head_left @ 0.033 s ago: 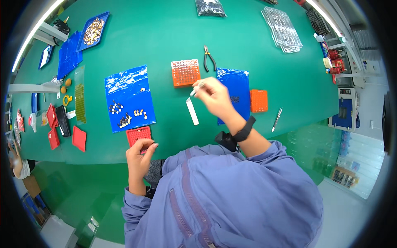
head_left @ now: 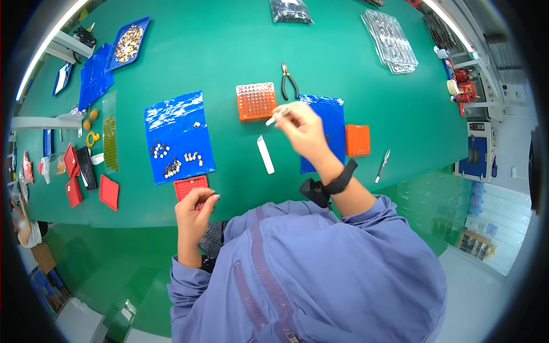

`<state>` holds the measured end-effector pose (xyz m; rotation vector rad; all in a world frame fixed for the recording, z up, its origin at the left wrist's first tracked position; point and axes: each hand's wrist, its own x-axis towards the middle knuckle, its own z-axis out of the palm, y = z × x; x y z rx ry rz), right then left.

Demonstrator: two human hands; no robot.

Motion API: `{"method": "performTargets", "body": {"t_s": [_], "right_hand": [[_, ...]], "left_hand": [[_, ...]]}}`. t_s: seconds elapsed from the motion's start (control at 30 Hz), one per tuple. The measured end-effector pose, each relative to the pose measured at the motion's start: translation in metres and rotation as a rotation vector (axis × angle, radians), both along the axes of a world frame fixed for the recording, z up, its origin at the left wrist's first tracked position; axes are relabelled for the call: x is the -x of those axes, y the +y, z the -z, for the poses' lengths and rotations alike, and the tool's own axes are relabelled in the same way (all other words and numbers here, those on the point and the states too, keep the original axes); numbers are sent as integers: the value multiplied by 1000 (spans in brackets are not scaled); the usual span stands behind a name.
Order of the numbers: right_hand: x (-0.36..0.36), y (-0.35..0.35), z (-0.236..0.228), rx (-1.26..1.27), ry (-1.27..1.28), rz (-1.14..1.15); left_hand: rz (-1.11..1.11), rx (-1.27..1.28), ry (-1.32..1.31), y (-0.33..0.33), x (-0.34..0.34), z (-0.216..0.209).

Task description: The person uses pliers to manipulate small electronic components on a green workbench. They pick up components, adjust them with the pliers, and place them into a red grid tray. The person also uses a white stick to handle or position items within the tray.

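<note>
My right hand (head_left: pixel 303 128) is closed in a pinch around a small whitish piece (head_left: pixel 271 121), too small to name, just off the near right corner of an orange rack (head_left: pixel 257 103) with rows of holes. Below it lies a white strip (head_left: pixel 265 154). My left hand (head_left: pixel 194 214) is closed too, thumb against forefinger, at the near edge of a red perforated tray (head_left: pixel 190 185); whatever it pinches is hidden. Past that tray, small white, brown and black parts (head_left: pixel 172 167) lie in groups on a blue sheet (head_left: pixel 177 120).
Behind the right hand are a second blue sheet (head_left: pixel 326 106), a smaller orange block (head_left: pixel 358 140) and tweezers (head_left: pixel 383 166). Cutting pliers (head_left: pixel 288 82) lie beyond the rack. Far left stands a blue tray (head_left: pixel 142 27) of loose parts; clear plastic trays (head_left: pixel 390 43) are stacked far right.
My right hand has shifted slightly to the right and away from me, the whitish piece moving along with it. The left hand stays almost where it was.
</note>
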<state>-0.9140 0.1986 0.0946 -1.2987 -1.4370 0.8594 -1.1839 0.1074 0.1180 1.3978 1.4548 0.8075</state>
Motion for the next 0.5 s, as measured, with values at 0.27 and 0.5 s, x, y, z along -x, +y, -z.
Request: {"method": "performTargets", "body": {"t_s": [0.27, 0.5], "right_hand": [[-16, 41, 14, -202, -278, 149], [-15, 52, 32, -225, -369, 129]], "left_hand": [[212, -168, 56, 70, -57, 25], [267, -316, 162, 91, -83, 56]]}}
